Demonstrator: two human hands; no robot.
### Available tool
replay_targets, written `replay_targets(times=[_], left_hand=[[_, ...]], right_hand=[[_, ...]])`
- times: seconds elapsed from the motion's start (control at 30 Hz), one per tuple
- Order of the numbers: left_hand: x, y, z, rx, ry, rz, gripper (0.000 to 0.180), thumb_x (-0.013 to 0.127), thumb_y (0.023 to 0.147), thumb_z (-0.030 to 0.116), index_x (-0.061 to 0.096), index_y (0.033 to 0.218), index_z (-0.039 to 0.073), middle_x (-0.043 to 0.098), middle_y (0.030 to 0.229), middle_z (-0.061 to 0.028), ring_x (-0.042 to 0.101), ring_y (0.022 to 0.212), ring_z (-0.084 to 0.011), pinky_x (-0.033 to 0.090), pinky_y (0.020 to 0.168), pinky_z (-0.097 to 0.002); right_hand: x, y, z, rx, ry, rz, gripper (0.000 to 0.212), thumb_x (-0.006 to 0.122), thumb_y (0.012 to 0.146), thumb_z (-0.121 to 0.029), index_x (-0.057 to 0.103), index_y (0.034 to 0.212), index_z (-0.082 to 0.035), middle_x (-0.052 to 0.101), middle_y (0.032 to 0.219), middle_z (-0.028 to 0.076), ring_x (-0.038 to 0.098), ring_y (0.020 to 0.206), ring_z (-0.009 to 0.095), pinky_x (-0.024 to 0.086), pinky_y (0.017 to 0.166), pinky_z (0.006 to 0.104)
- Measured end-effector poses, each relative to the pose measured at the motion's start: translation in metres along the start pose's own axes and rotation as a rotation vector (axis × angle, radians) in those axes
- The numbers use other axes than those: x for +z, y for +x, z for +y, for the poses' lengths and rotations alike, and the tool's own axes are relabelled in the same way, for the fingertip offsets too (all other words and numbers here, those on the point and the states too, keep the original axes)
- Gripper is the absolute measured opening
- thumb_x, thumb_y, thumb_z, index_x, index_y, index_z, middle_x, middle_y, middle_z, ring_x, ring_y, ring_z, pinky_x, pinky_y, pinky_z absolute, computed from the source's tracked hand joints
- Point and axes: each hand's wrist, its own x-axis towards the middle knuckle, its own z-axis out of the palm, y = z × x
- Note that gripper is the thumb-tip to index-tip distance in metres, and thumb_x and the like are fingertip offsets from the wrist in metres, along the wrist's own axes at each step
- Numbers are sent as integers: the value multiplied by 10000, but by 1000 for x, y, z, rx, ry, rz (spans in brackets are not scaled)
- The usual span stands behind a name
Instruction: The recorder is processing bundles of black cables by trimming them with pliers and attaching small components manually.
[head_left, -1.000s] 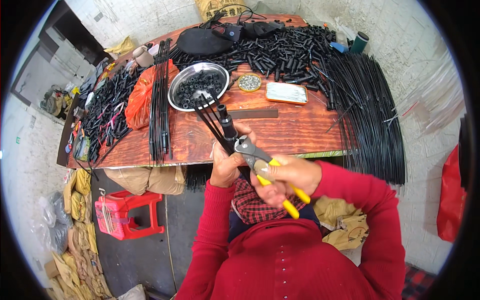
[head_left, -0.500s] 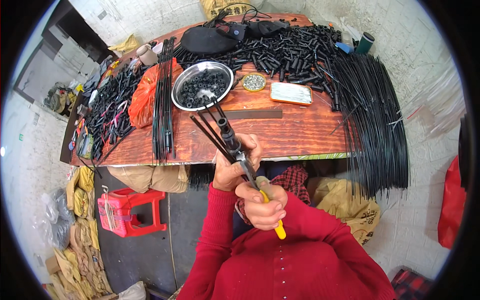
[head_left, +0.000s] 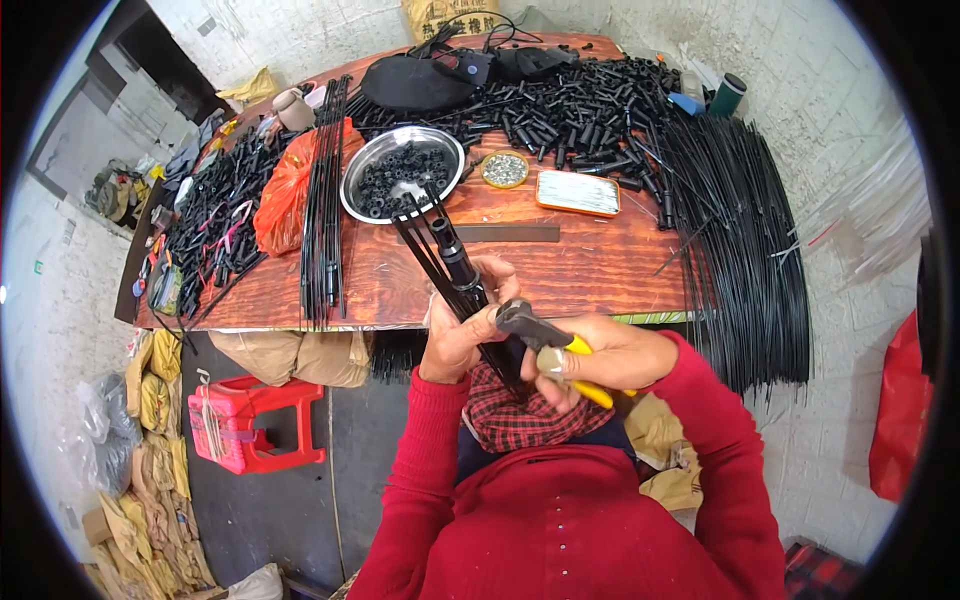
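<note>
My left hand (head_left: 452,338) is closed around a black tubular part (head_left: 456,262) and several thin black rods (head_left: 424,258), which slant up toward the table. In my right hand (head_left: 618,352) is a pair of pliers (head_left: 533,324) with yellow handles. Their dark head points up and left, close to my left thumb; whether it touches anything is unclear. Beyond my hands stand a steel bowl (head_left: 349,192) of small black rings, a round yellow dish (head_left: 503,169) of tiny metal pieces, and an orange-rimmed tray (head_left: 578,193) of thin white sticks.
Black tubular parts (head_left: 585,115) are heaped at the back of the wooden table (head_left: 610,275). Long black rods (head_left: 755,250) overhang its right edge. A flat dark bar (head_left: 505,233) lies before the bowl, an orange plastic bag (head_left: 283,205) left of it. A red stool (head_left: 225,430) sits lower left.
My right hand and the pliers have moved up and right, away from the rods' lower part. The pliers have swung to point more leftward. My left hand keeps its hold, nearly in place.
</note>
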Motion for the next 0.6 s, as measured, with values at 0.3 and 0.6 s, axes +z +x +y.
replay_targets(times=[0.3, 0.6], left_hand=[[10, 2, -2, -70, -4, 26, 503, 711, 838, 127, 468, 1255, -15, 568, 875, -56, 443, 614, -56, 323, 514, -202], [16, 5, -2, -57, 93, 41, 512, 728, 829, 158, 468, 1236, -13, 582, 846, -46, 499, 618, -56, 364, 530, -197]], right_hand=[[-23, -12, -32, 50, -198, 102, 241, 466, 976, -113, 504, 1176, 15, 616, 932, 76, 611, 876, 132, 500, 782, 275], [-34, -9, -38, 51, -426, 67, 209, 450, 985, -115, 520, 1116, 31, 636, 919, 85, 624, 829, 141, 521, 758, 289]])
